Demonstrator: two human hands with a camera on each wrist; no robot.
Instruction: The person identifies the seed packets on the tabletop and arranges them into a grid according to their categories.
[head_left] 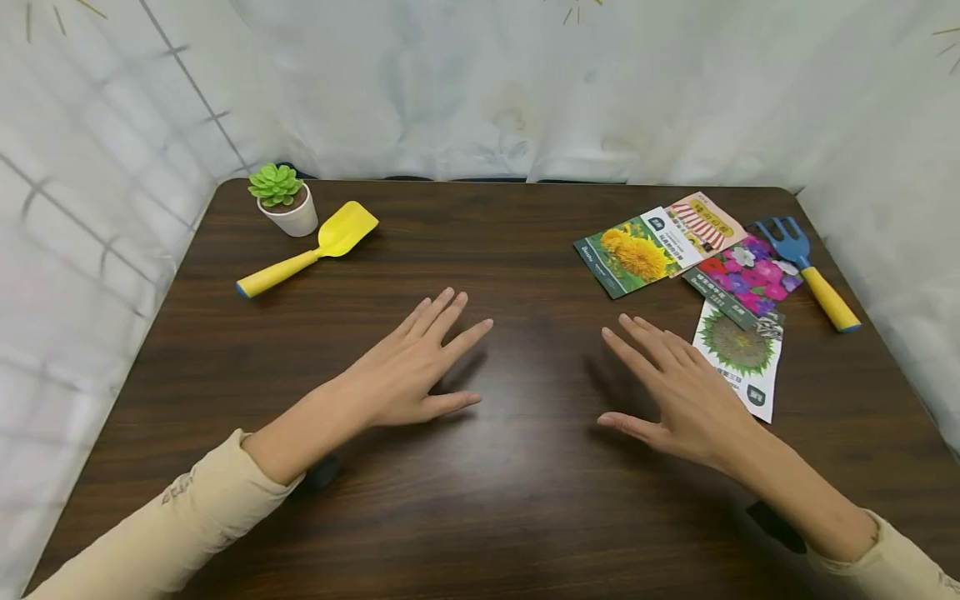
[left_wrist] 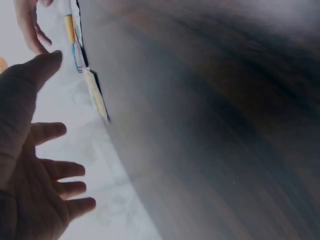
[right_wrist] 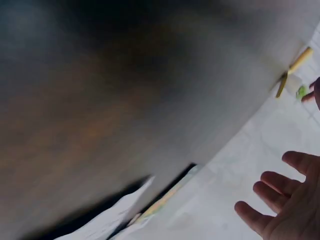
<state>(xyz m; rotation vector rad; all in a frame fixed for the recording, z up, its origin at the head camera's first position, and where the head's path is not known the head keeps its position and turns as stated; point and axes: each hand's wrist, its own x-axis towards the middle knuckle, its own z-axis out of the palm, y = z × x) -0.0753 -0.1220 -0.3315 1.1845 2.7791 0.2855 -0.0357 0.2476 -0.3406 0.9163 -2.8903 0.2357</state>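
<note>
My left hand [head_left: 412, 367] hovers over the middle of the dark wooden table [head_left: 480, 517], fingers spread and holding nothing. Across from it, my right hand [head_left: 682, 396] is likewise spread and bare, just left of a white seed packet [head_left: 738, 342] with a green-rimmed sunflower head, partly covering it. Beyond lie a seed packet with yellow flowers [head_left: 637, 250], a pink packet with a striped awning [head_left: 705, 221] and one with pink and purple flowers [head_left: 753, 275], overlapping. Both wrist views show the palm side of the left hand [left_wrist: 35, 175] and right hand [right_wrist: 295, 200], with nothing in them.
A yellow toy shovel [head_left: 318, 250] lies at the back left, beside a small succulent in a white pot [head_left: 296, 218]. A blue hand fork with a yellow handle [head_left: 813, 275] lies by the right edge, touching the packets. Pale curtains [head_left: 465, 92] hang around the table.
</note>
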